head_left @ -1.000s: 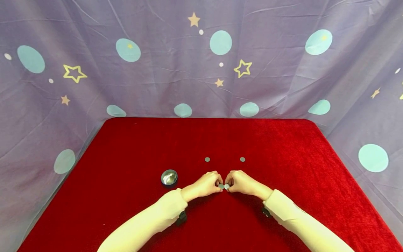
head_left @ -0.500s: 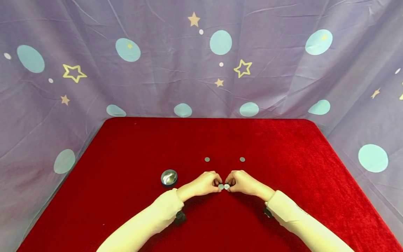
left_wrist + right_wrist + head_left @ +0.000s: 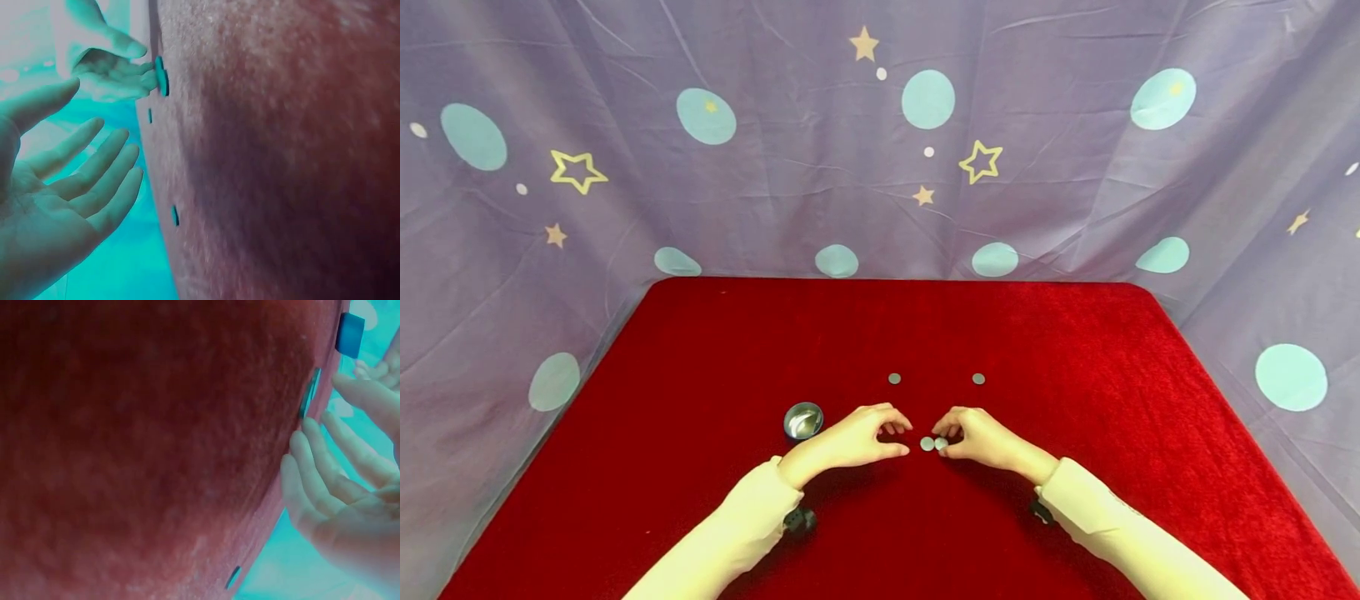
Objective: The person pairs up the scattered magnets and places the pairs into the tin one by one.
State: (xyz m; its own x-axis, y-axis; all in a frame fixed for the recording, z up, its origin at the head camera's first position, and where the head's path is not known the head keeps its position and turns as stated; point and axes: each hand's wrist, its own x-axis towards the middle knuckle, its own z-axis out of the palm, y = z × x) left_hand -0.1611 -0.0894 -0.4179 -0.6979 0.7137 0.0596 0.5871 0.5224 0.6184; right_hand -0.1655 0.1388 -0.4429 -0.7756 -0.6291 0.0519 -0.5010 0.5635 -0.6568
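Observation:
Two silvery coin-like discs, a left one [image 3: 927, 444] and a right one [image 3: 942, 444], lie side by side on the red cloth. My left hand [image 3: 868, 437] hovers to their left, thumb and fingers spread apart with nothing between them. Just right of the pair is my right hand [image 3: 981, 437], its thumb tip at the right disc's edge and its fingers behind it. In the right wrist view, the fingers [image 3: 312, 487] are nearly straight and the thumb stands apart from them, near the discs [image 3: 310, 394].
Farther back lie two more discs, one at left [image 3: 894, 378] and one at right [image 3: 978, 378]. A small round dark-rimmed tin [image 3: 803, 422] with a shiny inside stands beside my left wrist. Red cloth [image 3: 775, 350] covers the table; a patterned curtain [image 3: 790, 183] surrounds it.
My left hand has let go of the left disc, opened and moved back to the left. The right hand has stayed almost in place by the right disc.

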